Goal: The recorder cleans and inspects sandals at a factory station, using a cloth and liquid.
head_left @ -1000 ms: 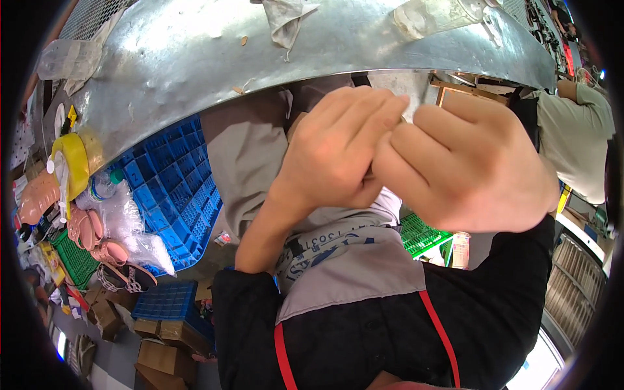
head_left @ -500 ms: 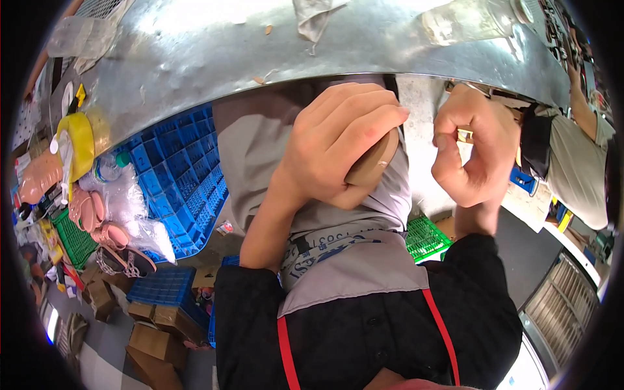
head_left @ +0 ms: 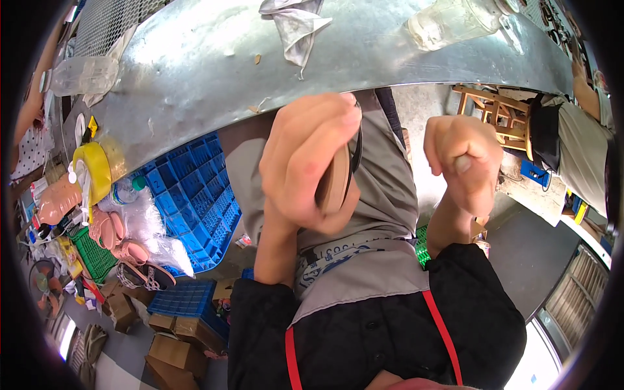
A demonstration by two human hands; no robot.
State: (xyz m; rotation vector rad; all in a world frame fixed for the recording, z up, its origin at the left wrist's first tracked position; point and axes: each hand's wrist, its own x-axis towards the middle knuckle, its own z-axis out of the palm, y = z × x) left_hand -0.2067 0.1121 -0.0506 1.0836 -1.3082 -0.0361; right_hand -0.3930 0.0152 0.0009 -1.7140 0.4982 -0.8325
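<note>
My left hand (head_left: 305,162) is raised in front of my chest, its fingers wrapped around a tan shoe sole (head_left: 333,185) with a black strap on its edge. My right hand (head_left: 465,162) is held up a little to the right, apart from the left, its fingers curled into a fist; whether a small thing sits inside it is hidden. Both hands hover just below the near edge of a metal-sheet workbench (head_left: 214,65). My grey apron and black sleeves fill the lower middle.
On the bench lie a grey rag (head_left: 296,26) and a clear plastic bottle (head_left: 448,23). At left a blue crate (head_left: 195,208), pink sandals in bags (head_left: 127,250), a yellow container (head_left: 94,169) and cardboard boxes (head_left: 175,338). Another person (head_left: 585,143) stands at right by a wooden stool (head_left: 491,107).
My hands were pressed together on the sole a second ago. They have since parted: the right hand moved right and closed into a fist, while the left kept the sole.
</note>
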